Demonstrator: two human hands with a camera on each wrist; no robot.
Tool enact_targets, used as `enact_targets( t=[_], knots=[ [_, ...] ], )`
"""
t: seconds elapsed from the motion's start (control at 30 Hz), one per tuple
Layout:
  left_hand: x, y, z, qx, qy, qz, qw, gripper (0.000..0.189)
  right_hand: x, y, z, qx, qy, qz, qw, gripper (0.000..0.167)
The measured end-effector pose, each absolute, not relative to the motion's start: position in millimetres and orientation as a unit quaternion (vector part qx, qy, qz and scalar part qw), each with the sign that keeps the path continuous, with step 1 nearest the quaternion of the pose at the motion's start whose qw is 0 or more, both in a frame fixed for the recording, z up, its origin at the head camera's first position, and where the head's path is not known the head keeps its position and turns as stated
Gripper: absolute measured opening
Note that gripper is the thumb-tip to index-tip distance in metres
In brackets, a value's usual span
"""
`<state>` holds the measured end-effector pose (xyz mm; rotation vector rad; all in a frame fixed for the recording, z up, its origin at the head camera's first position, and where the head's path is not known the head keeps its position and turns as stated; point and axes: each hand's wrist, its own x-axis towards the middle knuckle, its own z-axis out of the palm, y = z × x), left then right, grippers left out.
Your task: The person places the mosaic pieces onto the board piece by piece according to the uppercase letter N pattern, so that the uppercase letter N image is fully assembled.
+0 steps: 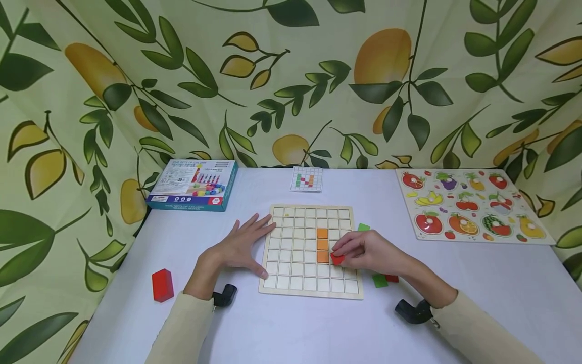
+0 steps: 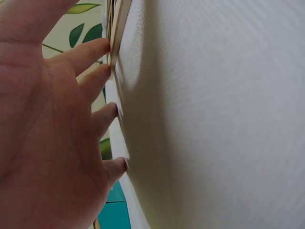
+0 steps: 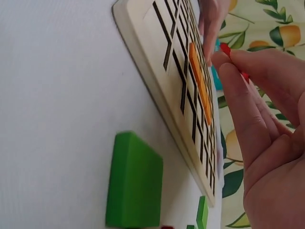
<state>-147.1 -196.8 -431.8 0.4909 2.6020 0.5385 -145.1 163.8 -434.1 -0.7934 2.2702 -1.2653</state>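
Note:
A wooden grid board (image 1: 311, 297) lies on the white table, with several orange square tiles (image 1: 322, 244) set in one column. My right hand (image 1: 370, 253) pinches a red square tile (image 1: 337, 259) over the cells just right of the orange ones. In the right wrist view that red tile (image 3: 225, 48) shows only in part between thumb and fingers. My left hand (image 1: 241, 245) is spread along the board's left edge, fingertips and thumb touching the rim. The left wrist view shows its extended fingers (image 2: 93, 78) meeting the board's side.
Green tiles (image 1: 380, 280) and a red one (image 1: 392, 278) lie right of the board. A pattern card (image 1: 306, 179) lies behind it. A red block (image 1: 162, 285) and a boxed toy (image 1: 191, 185) are at left; a fruit puzzle (image 1: 475, 205) is at back right.

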Motion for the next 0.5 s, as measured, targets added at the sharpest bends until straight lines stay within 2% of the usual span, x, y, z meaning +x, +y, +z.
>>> enact_targets(
  t=[0.17,0.5],
  knots=[
    [-146.7,-197.3,-431.6,0.177,0.940,0.195,0.216,0.125,-140.5,154.7,-432.5,-0.296,0.813,-0.454,0.214,0.018],
    [-145.8,-197.1,-430.2,0.176,0.939,0.200,0.216,0.124,-130.7,138.2,-436.0,-0.317,0.822,-0.439,0.179,0.019]
  ],
)
